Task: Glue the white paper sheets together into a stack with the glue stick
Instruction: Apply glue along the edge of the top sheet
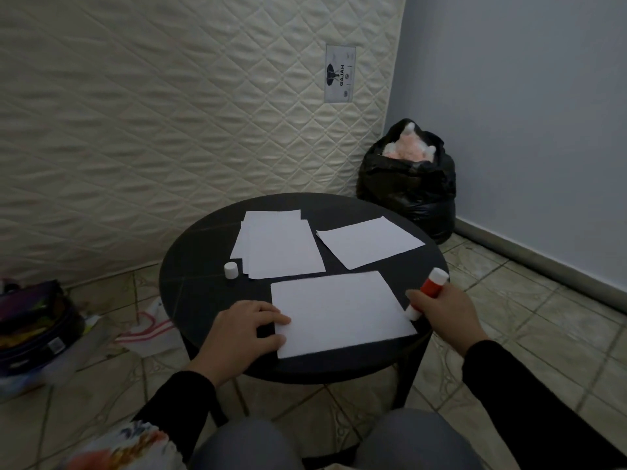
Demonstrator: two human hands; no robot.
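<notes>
A white paper sheet (pixel 339 312) lies at the near edge of the round black table (pixel 203 266). My left hand (pixel 242 334) rests on the table with its fingertips pressing the sheet's left edge. My right hand (pixel 444 312) holds the red and white glue stick (pixel 430 286) at the sheet's right edge, its lower white end touching the paper's corner. A loose pile of white sheets (pixel 278 245) sits at the far left of the table. A single sheet (pixel 369 240) lies at the far right. The white glue cap (pixel 231 269) stands beside the pile.
A quilted mattress (pixel 169 113) leans upright behind the table. A full black rubbish bag (pixel 410 184) stands in the corner by the blue wall. A bag and clutter (pixel 34 330) lie on the tiled floor at left. My knees are under the table's near edge.
</notes>
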